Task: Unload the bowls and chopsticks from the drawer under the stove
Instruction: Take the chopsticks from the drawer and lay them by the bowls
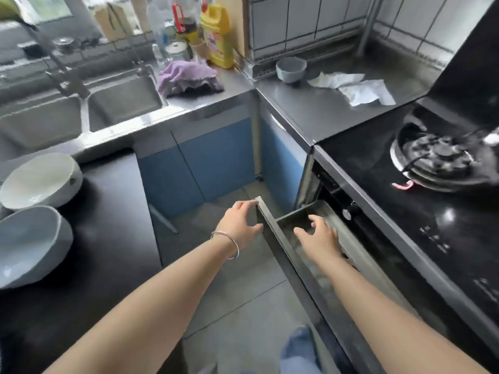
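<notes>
Down low at centre, drawer (272, 228) under the stove (405, 184) pulled partway out, front panel edge-on to camera. Left hand (240, 225) w/ a silver bracelet (228, 244) on the wrist, fingers and thumb spread round the far end of the drawer front, touching it; grip loose, not curled tight. Right hand (318, 236) reaching down inside the drawer, fingers relaxed and slightly bent, holding nothing visible. Drawer contents blurred; pale shapes beneath the right forearm, can't tell if bowls or chopsticks.

Left of frame, dark tabletop (113, 225) w/ two big bowls side by side, just beside each other: white bowl (40, 182) farther away, grey-blue bowl (29, 244) nearer, both tilted on their sides w/ openings toward camera. Behind them, steel double sink (81, 109) w/ tap. Purple cloth (186, 79) bunched on the steel tabletop beside the sink; yellow bottle (218, 36) and other bottles behind it by the window. Further right in the corner, small grey bowl (291, 69) upright, w/ crumpled white paper towels (356, 87) near it. Gas burner (437, 157) on the black glass stove at far right. Blue cabinet doors (199, 163) below the sink, grey tiled floor (237, 292) underfoot.
</notes>
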